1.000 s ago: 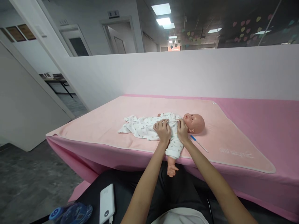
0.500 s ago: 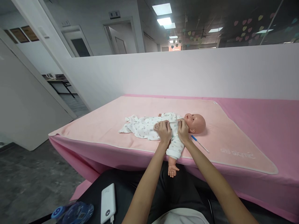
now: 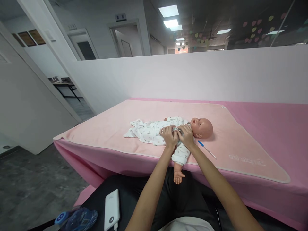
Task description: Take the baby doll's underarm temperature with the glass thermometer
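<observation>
A baby doll (image 3: pixel 203 128) lies on its back on a pale pink mat (image 3: pixel 108 128), its head to the right. It wears a white printed outfit (image 3: pixel 148 131), and one arm hangs over the table's front edge. At the doll's chest, my left hand (image 3: pixel 169 134) is closed on the front of the outfit. Close beside it, my right hand (image 3: pixel 186 134) pinches the same cloth nearer the neck. A bit of the white edge bunches between my fingertips. Right of my right wrist lies a thermometer (image 3: pixel 207 149) with a blue end.
The mat lies on a table with a pink cloth (image 3: pixel 276 128), against a white partition (image 3: pixel 192 77). Below, a white power bank (image 3: pixel 112 210) with a cable and a plastic bottle (image 3: pixel 79 219) with a blue cap rest near my legs.
My right hand has shifted left toward my left hand, so the cloth edge once stretched between them is now bunched. The camera view has moved slightly.
</observation>
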The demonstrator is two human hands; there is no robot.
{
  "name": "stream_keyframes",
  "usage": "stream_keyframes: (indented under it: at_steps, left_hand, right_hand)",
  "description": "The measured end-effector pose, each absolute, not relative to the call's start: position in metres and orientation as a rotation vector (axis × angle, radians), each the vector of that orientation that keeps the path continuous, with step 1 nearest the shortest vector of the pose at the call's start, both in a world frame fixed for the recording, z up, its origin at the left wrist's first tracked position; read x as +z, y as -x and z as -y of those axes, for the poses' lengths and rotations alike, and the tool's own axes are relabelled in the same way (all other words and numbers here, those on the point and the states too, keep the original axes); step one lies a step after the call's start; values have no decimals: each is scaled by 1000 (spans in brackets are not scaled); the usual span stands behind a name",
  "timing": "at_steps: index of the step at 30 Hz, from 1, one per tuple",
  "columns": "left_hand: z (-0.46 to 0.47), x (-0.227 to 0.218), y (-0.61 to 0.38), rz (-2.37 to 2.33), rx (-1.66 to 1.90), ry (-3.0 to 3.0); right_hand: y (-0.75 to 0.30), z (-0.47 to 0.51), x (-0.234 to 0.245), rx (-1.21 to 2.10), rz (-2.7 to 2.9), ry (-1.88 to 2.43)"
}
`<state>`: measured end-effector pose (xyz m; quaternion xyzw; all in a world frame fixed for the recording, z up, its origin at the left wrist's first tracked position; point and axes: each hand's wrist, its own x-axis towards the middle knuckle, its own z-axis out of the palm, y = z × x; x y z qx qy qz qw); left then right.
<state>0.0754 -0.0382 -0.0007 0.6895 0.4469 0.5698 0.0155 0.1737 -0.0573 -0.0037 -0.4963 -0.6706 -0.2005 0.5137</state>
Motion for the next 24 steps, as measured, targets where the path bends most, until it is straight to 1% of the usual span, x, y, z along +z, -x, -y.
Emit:
stream_keyframes:
  at_steps: [18, 24]
  left_hand:
    - [36, -4, -78, -1491, 1726, -2226]
    - [34, -5, -80, -1466, 1766, -2215]
  right_hand:
    - [-175, 60, -1, -421, 1555, 1222]
    - [-175, 60, -1, -420, 1551, 1230]
